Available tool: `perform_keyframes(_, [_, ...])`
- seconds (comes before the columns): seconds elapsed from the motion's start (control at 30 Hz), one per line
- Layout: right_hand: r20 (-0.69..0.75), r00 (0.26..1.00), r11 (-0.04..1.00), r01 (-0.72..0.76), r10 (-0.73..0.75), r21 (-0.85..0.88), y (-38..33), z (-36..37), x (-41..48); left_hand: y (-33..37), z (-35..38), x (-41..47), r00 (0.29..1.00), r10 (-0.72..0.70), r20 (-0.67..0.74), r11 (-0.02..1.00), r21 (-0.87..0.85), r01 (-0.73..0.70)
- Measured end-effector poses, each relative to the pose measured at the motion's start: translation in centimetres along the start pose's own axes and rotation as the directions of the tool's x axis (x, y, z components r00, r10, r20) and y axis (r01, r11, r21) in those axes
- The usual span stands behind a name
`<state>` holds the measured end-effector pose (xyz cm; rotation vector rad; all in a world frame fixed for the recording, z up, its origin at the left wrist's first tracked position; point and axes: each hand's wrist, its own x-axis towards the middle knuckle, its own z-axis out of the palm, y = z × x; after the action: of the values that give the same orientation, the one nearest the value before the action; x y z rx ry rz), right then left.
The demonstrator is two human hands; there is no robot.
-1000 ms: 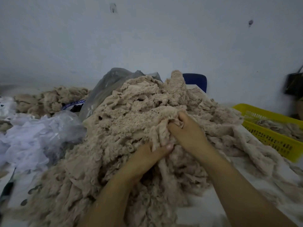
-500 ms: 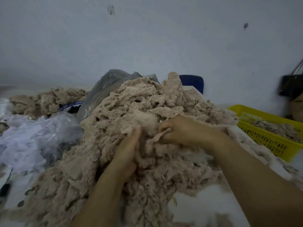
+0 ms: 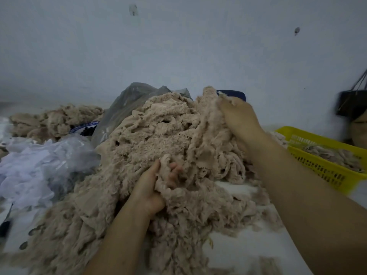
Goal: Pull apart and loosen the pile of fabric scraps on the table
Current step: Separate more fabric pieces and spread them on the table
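Beige scraps are heaped in a pile on the table. Its near front is gripped by the left hand; its far upper edge is clutched by the right hand. Pulling apart is judged in hand; next, a wider spread is called for.

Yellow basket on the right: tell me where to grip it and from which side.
Probably grip the yellow basket by the rim of its near long wall, reaching from the near side and above. That rim is bare and closest. Fabric scraps lie inside, so curl the fingers only shallowly over the edge.
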<state>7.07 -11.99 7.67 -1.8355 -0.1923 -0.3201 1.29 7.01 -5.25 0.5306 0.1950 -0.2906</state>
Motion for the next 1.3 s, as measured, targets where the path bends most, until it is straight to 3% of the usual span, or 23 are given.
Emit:
perform_keyframes(0.07, [0.197,0.971,0.964,0.175,-0.135,-0.202,-0.1,1.5,-1.1,-0.6,0.2,0.1,0.996,-0.034,0.080,0.999,0.012,0.033])
perform_keyframes(0.1, [0.350,0.921,0.918,0.276,-0.167,-0.286,0.0,2.2,-2.0,-0.7,0.2,0.0,0.988,-0.051,0.146,0.998,0.029,0.047])
perform_keyframes(0.2, [0.751,0.659,0.769,0.502,-0.043,-0.396,1.8,4.4,-5.0,-0.8,0.7,-1.0,0.946,-0.089,0.311,0.989,0.142,0.047])
perform_keyframes(0.27, [0.810,0.586,0.754,0.543,-0.026,-0.369,3.7,5.4,-6.9,-0.6,0.9,-0.8,0.967,-0.009,0.255,0.987,0.160,-0.033])
perform_keyframes(0.37, [0.770,0.628,0.810,0.507,-0.113,-0.295,7.1,5.0,-8.5,0.5,0.8,-0.6,0.971,0.202,0.130,0.977,-0.102,-0.190])
perform_keyframes(0.43, [0.717,0.694,0.810,0.455,-0.062,-0.370,9.1,3.3,-8.2,1.5,0.2,-0.7,0.945,0.297,0.138,0.907,-0.349,-0.235])
perform_keyframes(0.57, [0.520,0.852,0.620,0.378,0.058,-0.688,11.0,-1.3,-5.9,2.4,-0.5,-1.3,0.903,0.394,0.171,0.827,-0.496,-0.266])
perform_keyframes(0.7, [0.585,0.809,0.815,0.373,-0.052,-0.444,8.8,0.7,-7.5,1.2,0.7,-1.0,0.892,0.404,0.205,0.856,-0.429,-0.289])
perform_keyframes(0.77, [0.620,0.768,0.842,0.435,-0.162,-0.319,7.9,4.9,-9.1,0.2,1.5,-0.9,0.888,0.392,0.239,0.876,-0.391,-0.281])
perform_keyframes(0.83, [0.630,0.761,0.877,0.399,-0.155,-0.266,7.9,7.6,-10.4,0.1,1.6,-1.0,0.879,0.386,0.279,0.878,-0.402,-0.258])
perform_keyframes(0.93, [0.582,0.813,0.800,0.370,-0.032,-0.473,9.5,5.6,-9.6,1.2,0.7,-1.4,0.880,0.397,0.260,0.867,-0.421,-0.267])
perform_keyframes(1.0, [0.450,0.892,0.668,0.308,0.046,-0.678,11.1,2.1,-7.5,1.8,0.2,-1.5,0.890,0.403,0.211,0.866,-0.404,-0.296])
perform_keyframes(1.03, [0.343,0.938,0.649,0.225,0.058,-0.727,11.6,0.0,-6.6,2.0,0.1,-1.4,0.895,0.402,0.195,0.867,-0.394,-0.304])
perform_keyframes(1.13, [0.022,1.000,0.809,0.014,0.000,-0.587,11.7,-5.0,-4.5,2.0,0.6,-1.0,0.909,0.388,0.154,0.910,-0.221,-0.351])
perform_keyframes(1.17, [-0.001,1.000,0.835,0.024,-0.029,-0.550,11.5,-5.5,-4.1,1.7,0.8,-0.8,0.913,0.385,0.135,0.921,-0.118,-0.371])
perform_keyframes(1.23, [0.128,0.990,0.828,0.121,-0.060,-0.547,10.6,-5.1,-3.9,0.8,1.3,-0.6,0.923,0.364,0.122,0.929,0.027,-0.370])
perform_keyframes(1.3, [0.236,0.971,0.846,0.155,-0.036,-0.510,9.4,-3.7,-4.1,-0.1,1.6,-0.5,0.927,0.349,0.140,0.931,0.065,-0.360])
